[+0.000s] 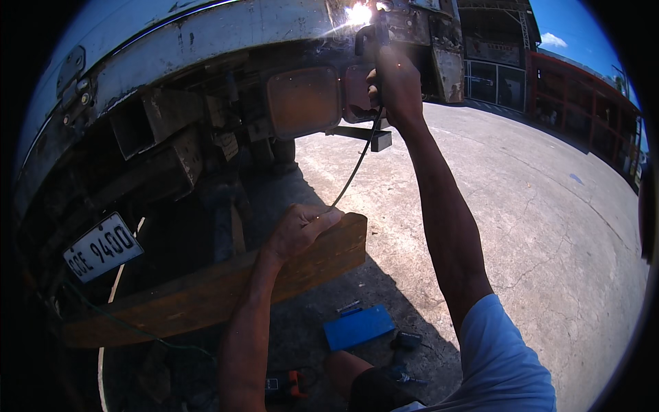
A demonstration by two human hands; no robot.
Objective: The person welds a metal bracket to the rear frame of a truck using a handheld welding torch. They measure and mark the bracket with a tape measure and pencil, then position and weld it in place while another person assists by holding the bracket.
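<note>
the rear underside of a truck [206,41] is seen from below and behind, in hard sunlight. the right hand [397,86] is raised high and closed around a dark tool [376,38] that is pressed up against the truck's rear edge, beside the reddish tail lamp [304,101]; a bright glare [358,14] sits right at that spot, so the tool's tip cannot be made out, and it may be a welding holder. a thin dark cable [357,165] is seen hanging from below that hand, curving down to the left hand [302,228].

the left hand is laid over the top edge of an orange-brown bumper bar [206,292], fingers curled down over it, with the cable passing just at the fingertips; whether the cable is pinched there cannot be told. the two hands are held well apart, one high and one low.

a white number plate [103,247] is fixed at the left under the truck body. on the cracked concrete ground [549,226], a flat blue box [358,327] is lying near the person's knee, with small dark tools [408,340] just beside it and an orange-and-black device [292,384] lower down in shadow. a red-framed building [583,103] is visible at the far right.
</note>
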